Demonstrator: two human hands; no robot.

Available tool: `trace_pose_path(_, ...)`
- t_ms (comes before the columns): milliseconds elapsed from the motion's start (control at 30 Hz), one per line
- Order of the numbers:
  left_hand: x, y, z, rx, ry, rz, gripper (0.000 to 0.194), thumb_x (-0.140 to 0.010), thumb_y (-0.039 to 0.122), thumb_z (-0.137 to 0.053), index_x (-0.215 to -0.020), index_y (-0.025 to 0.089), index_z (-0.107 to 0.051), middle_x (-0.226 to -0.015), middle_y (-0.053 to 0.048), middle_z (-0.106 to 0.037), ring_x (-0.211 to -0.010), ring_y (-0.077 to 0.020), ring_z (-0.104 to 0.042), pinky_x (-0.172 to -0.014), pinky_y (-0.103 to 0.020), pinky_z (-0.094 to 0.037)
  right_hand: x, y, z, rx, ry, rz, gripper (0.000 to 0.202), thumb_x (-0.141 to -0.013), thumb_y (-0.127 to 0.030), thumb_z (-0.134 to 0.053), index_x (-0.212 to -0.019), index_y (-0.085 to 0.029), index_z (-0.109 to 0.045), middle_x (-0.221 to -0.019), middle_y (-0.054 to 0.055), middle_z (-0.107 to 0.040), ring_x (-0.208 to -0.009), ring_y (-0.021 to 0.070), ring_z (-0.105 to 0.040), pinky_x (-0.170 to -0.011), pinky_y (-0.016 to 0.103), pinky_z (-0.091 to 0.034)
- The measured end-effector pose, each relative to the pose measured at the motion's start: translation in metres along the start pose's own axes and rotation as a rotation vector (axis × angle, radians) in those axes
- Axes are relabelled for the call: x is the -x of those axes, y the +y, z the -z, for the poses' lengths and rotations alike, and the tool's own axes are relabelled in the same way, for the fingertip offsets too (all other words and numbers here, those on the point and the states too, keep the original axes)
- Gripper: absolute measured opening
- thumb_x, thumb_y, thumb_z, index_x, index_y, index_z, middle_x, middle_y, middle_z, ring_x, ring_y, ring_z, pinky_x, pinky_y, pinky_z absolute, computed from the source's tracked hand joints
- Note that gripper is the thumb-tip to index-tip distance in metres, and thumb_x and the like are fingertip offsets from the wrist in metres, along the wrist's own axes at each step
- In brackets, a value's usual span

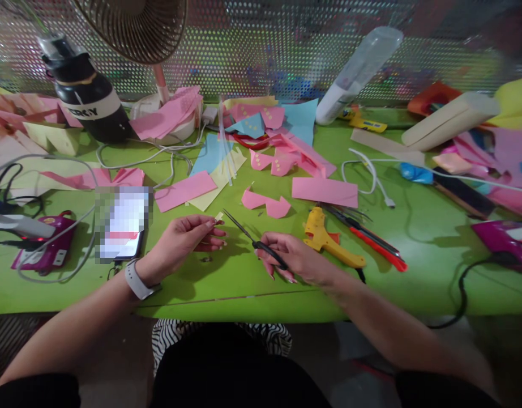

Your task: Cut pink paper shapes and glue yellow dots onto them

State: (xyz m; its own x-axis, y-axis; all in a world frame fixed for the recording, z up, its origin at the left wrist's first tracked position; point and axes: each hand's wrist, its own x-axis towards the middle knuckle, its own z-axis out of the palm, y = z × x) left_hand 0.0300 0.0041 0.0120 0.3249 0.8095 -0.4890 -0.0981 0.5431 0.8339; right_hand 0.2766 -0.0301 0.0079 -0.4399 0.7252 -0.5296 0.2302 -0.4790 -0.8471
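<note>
My left hand (pixel 193 231) pinches a tiny scrap of pale yellow paper (pixel 219 216) between thumb and forefinger, with the other fingers loosely curled. In my right hand (pixel 282 254) is a pair of scissors (pixel 244 226); the dark handles lie in my fingers and the blades point up and left, close to the scrap. Whether the blades are parted is hard to make out. Just beyond the scissors lies a pink paper glasses shape (pixel 266 203). Farther back is a second pink glasses shape (pixel 273 162) with yellow dots.
A yellow glue gun (pixel 329 238) and a red cutter (pixel 377 248) lie right of my right hand. A phone (pixel 124 224) is beside my left wrist. Pink strips (pixel 324 191), cables, a black bottle (pixel 93 96) and a fan (pixel 136 25) stand or lie around the green table (pixel 193 306).
</note>
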Motion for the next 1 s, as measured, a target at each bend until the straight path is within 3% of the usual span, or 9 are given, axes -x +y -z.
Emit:
trace_pose_path(267, -0.0001, -0.0033, -0.0004, 0.010, -0.032, 0.005, 0.014, -0.090, 0.026, -0.069, -0.095, 0.013, -0.071, -0.087, -0.007, -0.079, -0.068, -0.0101, -0.073, -0.068, -0.021, -0.060, -0.0004, 0.0012, -0.0020, -0.012, -0.045, -0.001, 0.048, -0.074, -0.057, -0.080, -0.080, -0.020, -0.048, -0.059, -0.005, -0.062, -0.033, 0.0014, -0.036, -0.033, 0.020, -0.025)
trace_pose_path(1000, -0.0010, -0.0048, 0.0035, 0.016, -0.061, 0.005, 0.021, -0.089, 0.025, -0.071, -0.107, 0.014, -0.072, -0.089, -0.008, -0.079, -0.069, -0.0121, -0.074, -0.075, -0.027, -0.062, -0.0021, 0.0020, -0.0013, 0.024, -0.050, -0.024, 0.051, -0.071, -0.060, -0.080, -0.078, -0.021, -0.048, -0.052, -0.005, -0.058, -0.034, 0.0030, -0.034, -0.033, 0.021, -0.020)
